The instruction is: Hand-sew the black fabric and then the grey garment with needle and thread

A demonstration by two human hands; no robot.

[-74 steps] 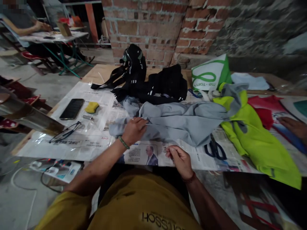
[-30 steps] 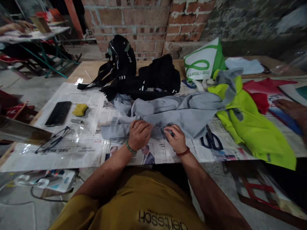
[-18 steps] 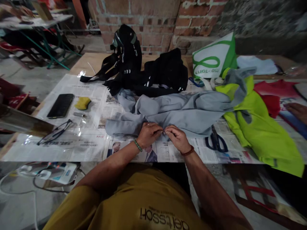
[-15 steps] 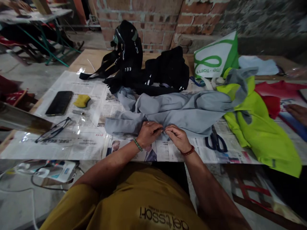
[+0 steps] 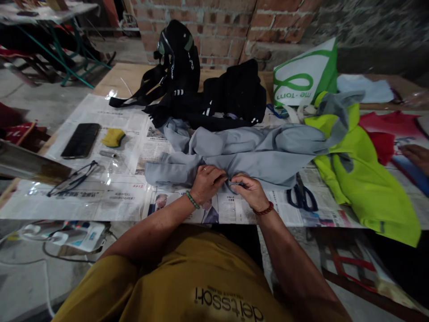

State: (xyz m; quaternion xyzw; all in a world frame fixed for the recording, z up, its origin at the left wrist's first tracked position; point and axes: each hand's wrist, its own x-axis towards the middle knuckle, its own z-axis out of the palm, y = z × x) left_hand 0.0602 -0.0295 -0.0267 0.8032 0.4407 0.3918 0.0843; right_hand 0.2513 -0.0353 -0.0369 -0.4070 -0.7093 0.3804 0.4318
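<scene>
A grey garment (image 5: 254, 163) lies crumpled across the newspaper, its sleeve or leg reaching left. My left hand (image 5: 207, 182) pinches the near edge of its cloth, fingers closed, a green bead bracelet on the wrist. Close beside it my right hand (image 5: 250, 190), with a reddish-brown bracelet, is closed on the same edge. Anything small between the fingertips is too fine to make out. Dark-handled scissors (image 5: 301, 197) rest on the newspaper right of my right hand, partly under the cloth.
Behind the garment are black clothing (image 5: 234, 96), a black bag (image 5: 179, 56) and a white-green bag (image 5: 301, 78). A yellow-green garment (image 5: 372, 179) hangs over the front edge. At left lie a phone (image 5: 81, 140), a sponge (image 5: 113, 137) and glasses (image 5: 75, 176). Another person's hand (image 5: 417, 156) is far right.
Both hands stay at the garment's near edge, with the fingertips shifting slightly and the right hand's fingers turning a little. The whole view has tilted slightly.
</scene>
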